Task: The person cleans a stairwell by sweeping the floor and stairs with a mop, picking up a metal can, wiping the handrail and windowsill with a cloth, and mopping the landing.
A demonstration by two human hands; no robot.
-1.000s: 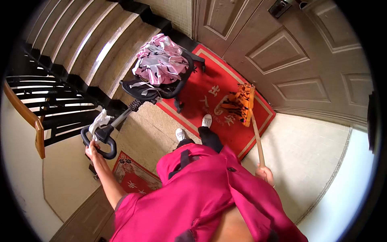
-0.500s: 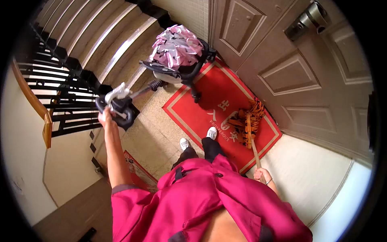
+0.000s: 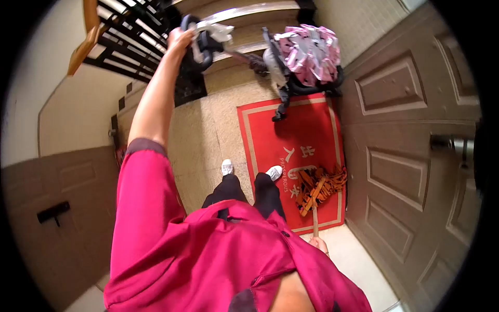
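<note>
In the head view, my left hand point(image 3: 179, 40) is stretched far forward and closed around the dark looped handle point(image 3: 207, 48) of a stroller. White plastic or cloth hangs on that handle. Pink and white patterned fabric point(image 3: 312, 54) covers the stroller's seat, and one wheel point(image 3: 279, 115) rests by the red mat. Low at my right side, my right hand point(image 3: 318, 244) grips the wooden stick of a mop, partly hidden by my pink sleeve and shirt. The mop's orange and black striped strips point(image 3: 323, 188) lie on the mat.
A red doormat point(image 3: 262, 138) with lettering lies under the mop and my one foot. A brown panelled door point(image 3: 395, 182) stands on the right, another door point(image 3: 57, 187) on the left. Stairs point(image 3: 234, 65) and a black railing point(image 3: 122, 44) are ahead.
My view has turned to the right, so stairs, stroller and mat have swung round in it. Both hands keep their holds on the stroller handle and the mop.
</note>
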